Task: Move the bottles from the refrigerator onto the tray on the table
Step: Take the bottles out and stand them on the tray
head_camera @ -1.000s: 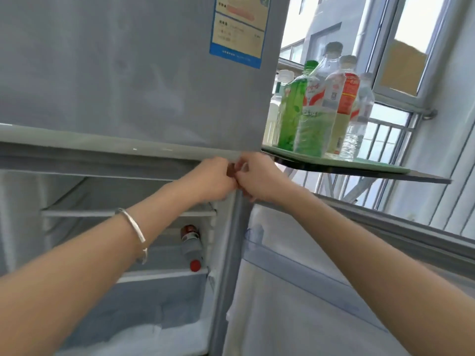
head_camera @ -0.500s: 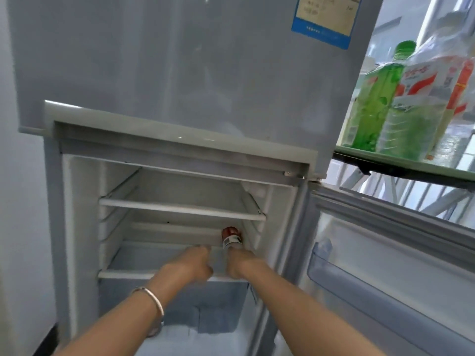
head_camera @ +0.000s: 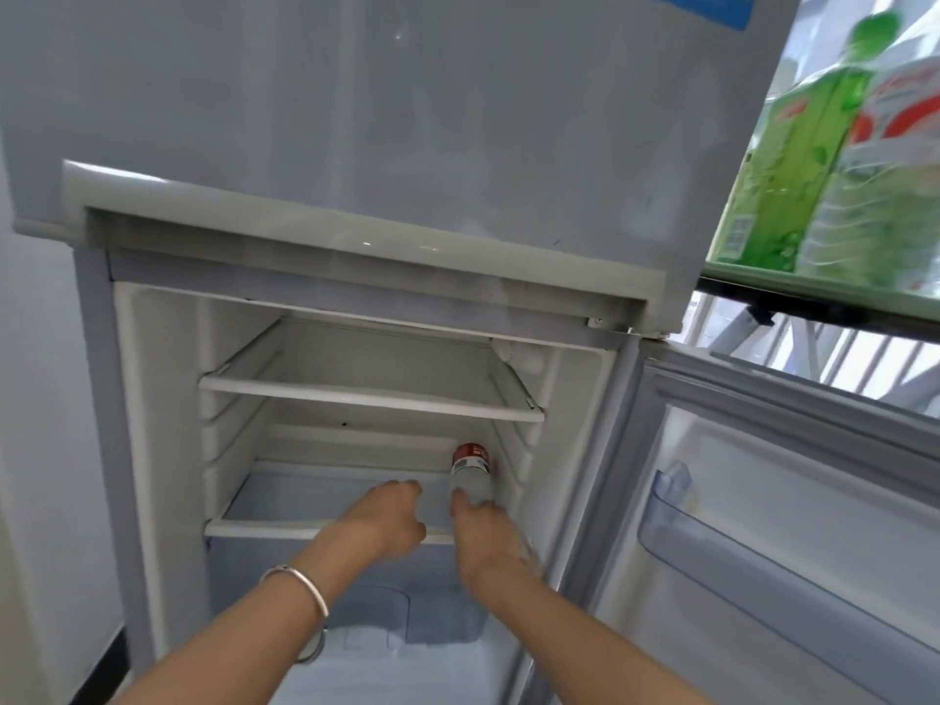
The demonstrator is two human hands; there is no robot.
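A clear bottle with a red label (head_camera: pixel 472 475) lies on the lower shelf (head_camera: pixel 325 529) of the open refrigerator (head_camera: pixel 356 145), at the right side. My right hand (head_camera: pixel 483 531) grips its near end. My left hand (head_camera: pixel 386 516) hovers just left of it over the shelf's front edge, fingers curled and holding nothing. At the upper right, a green tray (head_camera: pixel 814 290) on the table carries a green bottle (head_camera: pixel 793 160) and a clear bottle with a red and white label (head_camera: pixel 885 185).
The refrigerator door (head_camera: pixel 788 526) stands open to the right with a clear door bin (head_camera: pixel 722 531). An upper shelf (head_camera: pixel 371 396) is bare. A white wall (head_camera: pixel 35 424) is at the left. Window bars (head_camera: pixel 814 358) show below the table.
Both hands left the door's edge and reached into the fridge. My right hand has closed round the bottle's near end; the view swung left toward the compartment.
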